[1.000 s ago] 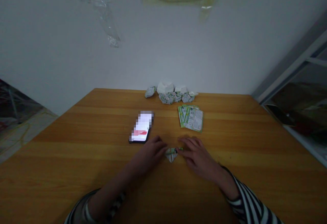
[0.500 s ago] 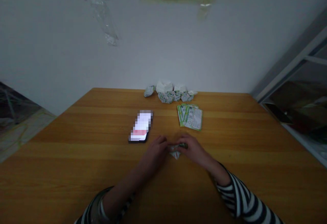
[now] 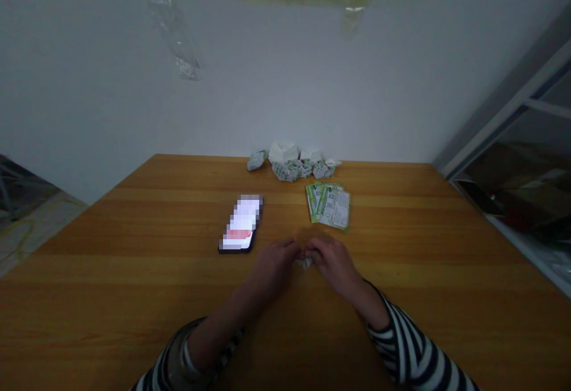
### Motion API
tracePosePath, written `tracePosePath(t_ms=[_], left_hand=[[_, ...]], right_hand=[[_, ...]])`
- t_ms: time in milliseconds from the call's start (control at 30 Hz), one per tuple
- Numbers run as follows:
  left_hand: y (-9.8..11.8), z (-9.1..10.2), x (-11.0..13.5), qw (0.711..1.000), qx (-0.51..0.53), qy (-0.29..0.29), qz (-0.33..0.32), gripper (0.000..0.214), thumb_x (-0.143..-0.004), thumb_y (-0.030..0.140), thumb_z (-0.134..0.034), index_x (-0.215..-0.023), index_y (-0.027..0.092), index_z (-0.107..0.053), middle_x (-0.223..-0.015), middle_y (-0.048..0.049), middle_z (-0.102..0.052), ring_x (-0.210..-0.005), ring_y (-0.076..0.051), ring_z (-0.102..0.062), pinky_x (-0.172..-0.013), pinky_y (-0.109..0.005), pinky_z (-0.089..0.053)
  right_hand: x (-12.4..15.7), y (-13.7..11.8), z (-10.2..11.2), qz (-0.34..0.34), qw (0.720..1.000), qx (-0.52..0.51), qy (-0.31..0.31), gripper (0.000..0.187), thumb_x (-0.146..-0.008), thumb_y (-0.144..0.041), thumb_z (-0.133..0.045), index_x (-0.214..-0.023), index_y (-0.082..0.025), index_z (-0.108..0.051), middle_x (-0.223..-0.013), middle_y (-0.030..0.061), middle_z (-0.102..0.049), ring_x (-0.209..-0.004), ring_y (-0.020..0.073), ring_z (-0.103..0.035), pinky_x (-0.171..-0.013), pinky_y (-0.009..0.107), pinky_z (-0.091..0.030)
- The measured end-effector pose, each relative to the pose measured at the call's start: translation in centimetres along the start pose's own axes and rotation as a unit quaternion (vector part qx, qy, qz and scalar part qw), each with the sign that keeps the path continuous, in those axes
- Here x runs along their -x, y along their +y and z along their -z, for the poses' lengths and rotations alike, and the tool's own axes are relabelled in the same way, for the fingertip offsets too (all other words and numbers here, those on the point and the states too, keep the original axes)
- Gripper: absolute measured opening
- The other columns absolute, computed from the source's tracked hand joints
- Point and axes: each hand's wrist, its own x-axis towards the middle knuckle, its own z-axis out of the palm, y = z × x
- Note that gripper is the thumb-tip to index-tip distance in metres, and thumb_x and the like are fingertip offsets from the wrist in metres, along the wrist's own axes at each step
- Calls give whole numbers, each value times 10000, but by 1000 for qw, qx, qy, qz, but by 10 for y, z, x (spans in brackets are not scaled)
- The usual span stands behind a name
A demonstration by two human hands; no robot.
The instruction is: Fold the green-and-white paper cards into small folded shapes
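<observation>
My left hand (image 3: 273,262) and my right hand (image 3: 332,260) meet at the middle of the wooden table (image 3: 134,272), fingers curled together around a small folded piece of printed paper (image 3: 304,262). Only a sliver of the paper shows between the fingertips. Both sleeves are black-and-white striped. A phone (image 3: 241,231) with a lit screen lies just left of my left hand.
A small stack of green-and-white printed sheets (image 3: 329,205) lies beyond my right hand. Several folded paper pieces (image 3: 292,162) sit in a row at the table's far edge by the white wall. A metal frame (image 3: 504,117) stands to the right.
My hands have closed in on the folded paper, which was more exposed a second ago. Both hands shifted slightly away from me on the table.
</observation>
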Motion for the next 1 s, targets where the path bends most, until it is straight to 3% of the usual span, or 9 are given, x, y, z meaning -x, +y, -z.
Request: tracePosePath(t_ms=[100,200,367,567,700,767,900,1000], left_hand=[[-4,4,-1,998,11,-63,-2,197,-874,166,-487,-890,167,-683,-833,-56,-686,-748,-180,-608,-675,-262,-406],[-10,10,-5,991,87,-98,20,227,-892,270,-497,-910,171,-701,-829,-42,-711,-738,-174,-617,-679,-251,-419],[-19,18,-6,979,142,-145,30,245,-876,294,-518,-845,156,-718,-597,12,-630,-536,-117,-522,-533,-203,-365],[-22,12,-6,982,151,-91,69,293,-872,364,-520,-861,157,-727,-650,-14,-665,-599,-138,-566,-574,-212,-404],[-22,8,-8,942,286,-108,138,501,-898,499,-418,-861,101,-719,-669,-65,-692,-602,-167,-618,-588,-252,-467],[-22,7,-9,924,335,-108,148,513,-890,509,-434,-952,86,-718,-672,-70,-702,-591,-168,-626,-603,-268,-487],[-20,10,-11,928,348,-33,127,404,-841,407,-581,-1132,144,-673,-896,-69,-741,-725,-167,-646,-688,-271,-497],[-17,11,-10,931,334,20,144,471,-812,349,-625,-1229,131,-603,-833,-57,-743,-679,-165,-649,-662,-279,-508]], right_hand=[[-1,7,-2,-9,997,-72,9,131,-832,-103,-592,-781,-205,-658,-746,3,-696,-710,161,-631,-639,245,-414],[0,8,-4,-29,990,-131,35,150,-828,-86,-575,-810,-209,-659,-745,-4,-696,-691,152,-637,-620,234,-429],[2,4,-9,-66,975,-210,36,168,-795,-91,-593,-889,-224,-636,-739,-20,-695,-625,143,-639,-549,214,-443],[1,7,-10,-50,974,-207,76,170,-806,-132,-604,-933,-232,-659,-795,-6,-713,-715,164,-666,-638,246,-494],[2,11,-8,-20,976,-191,98,136,-822,-163,-608,-897,-228,-701,-841,24,-733,-780,183,-675,-708,288,-512],[2,11,-7,4,972,-213,101,132,-823,-168,-615,-883,-230,-715,-889,40,-739,-832,193,-681,-763,318,-521],[-3,10,-7,36,949,-290,116,79,-775,-224,-700,-850,-231,-720,-1098,69,-694,-1051,223,-626,-931,383,-477],[-6,12,-10,-2,929,-344,137,221,-762,-266,-718,-980,-235,-695,-1152,77,-662,-1079,220,-607,-934,380,-476]])
